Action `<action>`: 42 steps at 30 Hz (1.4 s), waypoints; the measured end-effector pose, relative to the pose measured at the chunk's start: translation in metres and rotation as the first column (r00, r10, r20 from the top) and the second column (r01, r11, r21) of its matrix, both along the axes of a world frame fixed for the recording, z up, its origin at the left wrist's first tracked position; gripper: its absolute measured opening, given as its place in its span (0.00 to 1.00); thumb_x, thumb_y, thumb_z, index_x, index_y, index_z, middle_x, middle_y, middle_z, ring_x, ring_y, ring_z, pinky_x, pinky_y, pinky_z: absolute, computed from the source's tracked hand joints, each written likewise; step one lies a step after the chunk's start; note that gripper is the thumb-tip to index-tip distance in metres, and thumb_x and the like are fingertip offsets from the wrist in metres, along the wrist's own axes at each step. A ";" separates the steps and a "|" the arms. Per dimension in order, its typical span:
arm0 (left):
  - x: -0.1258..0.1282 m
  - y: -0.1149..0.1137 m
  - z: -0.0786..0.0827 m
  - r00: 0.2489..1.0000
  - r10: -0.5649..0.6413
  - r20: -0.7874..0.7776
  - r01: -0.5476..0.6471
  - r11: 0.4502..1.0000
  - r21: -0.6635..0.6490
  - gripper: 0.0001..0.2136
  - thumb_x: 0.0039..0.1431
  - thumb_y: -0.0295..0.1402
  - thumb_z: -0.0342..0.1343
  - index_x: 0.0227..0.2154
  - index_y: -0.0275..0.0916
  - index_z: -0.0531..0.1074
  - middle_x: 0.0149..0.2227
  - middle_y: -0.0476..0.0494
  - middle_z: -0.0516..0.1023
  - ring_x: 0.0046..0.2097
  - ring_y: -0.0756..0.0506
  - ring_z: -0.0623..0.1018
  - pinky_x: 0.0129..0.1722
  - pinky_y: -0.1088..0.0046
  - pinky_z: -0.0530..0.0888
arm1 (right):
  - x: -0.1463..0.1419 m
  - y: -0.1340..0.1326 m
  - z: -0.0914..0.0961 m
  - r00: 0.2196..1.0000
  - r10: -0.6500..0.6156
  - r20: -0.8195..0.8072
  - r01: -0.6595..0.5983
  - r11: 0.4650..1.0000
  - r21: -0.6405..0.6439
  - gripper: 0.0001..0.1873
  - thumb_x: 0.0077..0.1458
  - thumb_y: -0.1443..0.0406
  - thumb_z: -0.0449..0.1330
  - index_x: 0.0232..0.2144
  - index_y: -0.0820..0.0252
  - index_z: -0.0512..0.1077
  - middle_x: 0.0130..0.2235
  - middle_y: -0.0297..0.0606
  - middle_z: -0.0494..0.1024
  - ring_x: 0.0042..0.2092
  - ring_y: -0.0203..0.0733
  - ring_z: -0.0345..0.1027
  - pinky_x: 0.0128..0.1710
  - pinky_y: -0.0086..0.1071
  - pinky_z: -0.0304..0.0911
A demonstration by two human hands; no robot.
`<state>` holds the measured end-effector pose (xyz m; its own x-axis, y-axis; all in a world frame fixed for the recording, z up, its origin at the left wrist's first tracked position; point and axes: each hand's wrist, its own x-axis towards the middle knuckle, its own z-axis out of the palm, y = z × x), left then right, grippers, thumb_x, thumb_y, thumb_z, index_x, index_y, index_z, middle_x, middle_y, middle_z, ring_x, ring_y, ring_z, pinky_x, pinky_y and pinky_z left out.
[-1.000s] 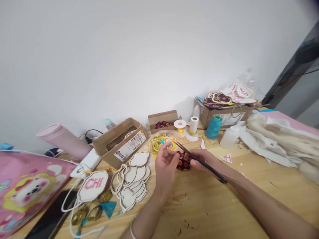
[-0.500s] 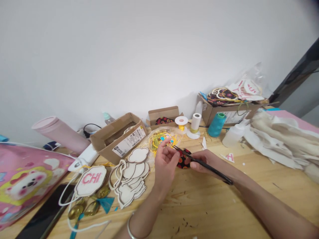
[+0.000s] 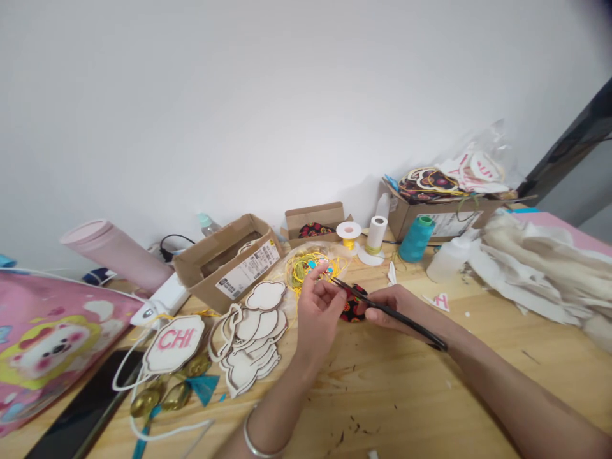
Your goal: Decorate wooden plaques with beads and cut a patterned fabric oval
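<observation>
Two hands work low over a pine tabletop (image 3: pixel 392 408). At the left lie stacked wooden cutouts (image 3: pixel 251 338). Beyond them, near a yellow cord tangle (image 3: pixel 306 271), the left hand (image 3: pixel 318 312) curls its fingers, perhaps pinching something too small to make out. The right hand (image 3: pixel 389 306) clenches long black tweezers (image 3: pixel 421 334) toward those fingers, over a red-and-black patterned fabric piece (image 3: pixel 354 306), partly hidden behind them. A slip could snag the cord or jab the left hand.
</observation>
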<state>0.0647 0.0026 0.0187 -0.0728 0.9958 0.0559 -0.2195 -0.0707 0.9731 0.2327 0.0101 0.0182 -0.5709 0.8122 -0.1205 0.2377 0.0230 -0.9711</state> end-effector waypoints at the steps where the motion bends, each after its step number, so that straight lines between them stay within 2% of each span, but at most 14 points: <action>1: 0.000 0.000 0.000 1.000 0.001 -0.001 -0.001 1.000 -0.004 0.23 0.47 0.27 0.58 0.48 0.37 0.63 0.22 0.56 0.71 0.27 0.52 0.71 0.31 0.76 0.68 | 0.000 0.000 0.000 1.000 0.000 0.004 0.000 1.000 0.001 0.31 0.46 0.40 0.56 0.25 0.64 0.69 0.21 0.26 0.52 0.23 0.28 0.40 0.20 0.27 0.36; 11: 0.000 0.000 -0.001 1.000 0.003 0.022 -0.003 1.000 -0.002 0.23 0.45 0.29 0.60 0.47 0.38 0.65 0.22 0.56 0.70 0.27 0.52 0.72 0.31 0.76 0.68 | -0.002 0.000 0.006 0.997 -0.033 0.069 0.031 0.999 0.018 0.33 0.43 0.36 0.54 0.19 0.61 0.63 0.19 0.25 0.50 0.21 0.28 0.39 0.19 0.27 0.34; 14: 0.000 0.001 -0.002 1.000 0.001 0.031 -0.001 1.000 0.008 0.23 0.45 0.29 0.60 0.47 0.38 0.65 0.22 0.55 0.71 0.28 0.51 0.73 0.31 0.76 0.69 | -0.002 -0.001 0.007 0.999 -0.025 0.045 0.024 0.999 0.023 0.31 0.45 0.37 0.53 0.18 0.59 0.59 0.17 0.24 0.48 0.19 0.28 0.39 0.18 0.28 0.34; 20: -0.002 0.002 0.000 0.998 -0.035 0.055 0.035 0.999 -0.004 0.26 0.44 0.29 0.62 0.48 0.39 0.63 0.22 0.56 0.72 0.28 0.51 0.74 0.32 0.75 0.70 | 0.007 -0.002 0.008 0.999 0.036 -0.021 -0.034 0.992 0.125 0.29 0.53 0.40 0.49 0.25 0.60 0.64 0.20 0.27 0.53 0.20 0.29 0.43 0.16 0.27 0.37; 24: -0.004 0.004 0.000 0.991 -0.101 0.088 0.104 0.994 -0.033 0.32 0.41 0.30 0.65 0.52 0.39 0.60 0.22 0.56 0.73 0.27 0.51 0.74 0.33 0.74 0.71 | 0.014 -0.002 0.009 0.996 0.085 -0.017 -0.082 0.990 0.116 0.30 0.54 0.40 0.48 0.28 0.62 0.67 0.23 0.29 0.54 0.21 0.29 0.44 0.16 0.26 0.40; 29: -0.006 0.006 0.000 0.984 -0.141 0.113 0.151 0.985 -0.089 0.37 0.40 0.30 0.65 0.55 0.40 0.57 0.22 0.58 0.72 0.27 0.51 0.75 0.35 0.72 0.73 | 0.012 -0.002 0.015 0.996 0.093 -0.011 -0.091 0.992 0.091 0.32 0.51 0.40 0.51 0.30 0.64 0.72 0.20 0.26 0.50 0.20 0.29 0.41 0.17 0.27 0.37; 31: -0.006 0.006 -0.001 0.982 -0.148 0.120 0.160 0.983 -0.094 0.38 0.40 0.30 0.66 0.56 0.40 0.55 0.22 0.58 0.73 0.27 0.51 0.75 0.34 0.72 0.73 | 0.008 -0.001 0.017 0.998 0.047 -0.034 -0.045 0.997 0.066 0.32 0.48 0.40 0.54 0.30 0.64 0.73 0.19 0.25 0.52 0.20 0.28 0.42 0.17 0.27 0.38; 33: -0.006 0.006 -0.002 0.978 -0.173 0.118 0.185 0.978 -0.092 0.39 0.41 0.30 0.66 0.57 0.39 0.53 0.21 0.57 0.74 0.26 0.50 0.76 0.33 0.73 0.72 | 0.002 0.001 0.017 0.995 -0.072 -0.067 0.074 0.997 0.036 0.30 0.44 0.41 0.58 0.29 0.63 0.73 0.18 0.26 0.57 0.19 0.28 0.45 0.17 0.27 0.40; 37: -0.005 0.005 -0.004 0.970 -0.224 0.097 0.234 0.968 -0.096 0.39 0.42 0.29 0.65 0.57 0.38 0.53 0.22 0.56 0.75 0.26 0.50 0.75 0.32 0.74 0.71 | -0.008 0.002 0.012 0.919 -0.365 -0.150 0.369 0.929 -0.004 0.24 0.35 0.51 0.68 0.31 0.61 0.72 0.23 0.31 0.69 0.22 0.32 0.57 0.19 0.27 0.52; 39: -0.003 0.003 -0.004 0.968 -0.242 0.069 0.248 0.963 -0.102 0.37 0.42 0.28 0.65 0.56 0.40 0.54 0.22 0.56 0.75 0.27 0.50 0.75 0.31 0.74 0.71 | -0.012 0.001 0.010 0.891 -0.408 -0.196 0.414 0.910 -0.015 0.22 0.34 0.57 0.69 0.33 0.61 0.71 0.25 0.32 0.71 0.25 0.35 0.63 0.23 0.29 0.59; 42: 0.000 0.000 -0.003 0.964 -0.260 0.053 0.264 0.959 -0.105 0.33 0.44 0.27 0.64 0.54 0.40 0.57 0.23 0.55 0.75 0.28 0.51 0.76 0.32 0.74 0.71 | -0.015 -0.002 0.010 0.885 -0.408 -0.223 0.416 0.909 -0.015 0.17 0.35 0.63 0.66 0.32 0.61 0.71 0.25 0.33 0.72 0.27 0.37 0.66 0.28 0.31 0.63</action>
